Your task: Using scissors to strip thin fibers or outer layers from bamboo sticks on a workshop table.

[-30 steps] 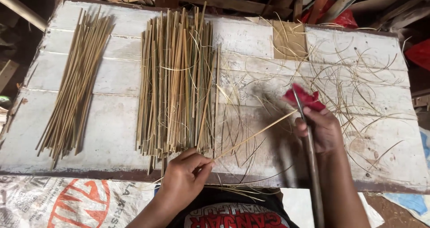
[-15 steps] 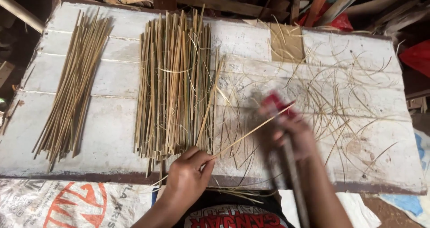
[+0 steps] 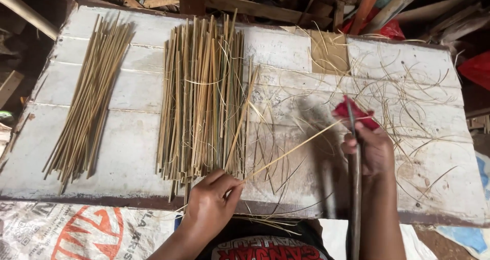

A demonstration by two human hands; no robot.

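Left hand (image 3: 212, 201): fingers pinched on the near end of one thin bamboo strip (image 3: 291, 150), at the table's front edge. The strip runs up and right to the right hand (image 3: 372, 147).
Right hand: closed around a long dark blade (image 3: 353, 188) with a red cloth (image 3: 354, 114) at its upper end; the strip's far end meets the blade there.
White plank table (image 3: 132, 163): worn, paint flaking.
Middle bundle of bamboo strips (image 3: 204, 96): just left of the held strip.
Left bundle (image 3: 89, 99): well apart.
Loose curled shavings (image 3: 408, 96): scattered across the table's right half.
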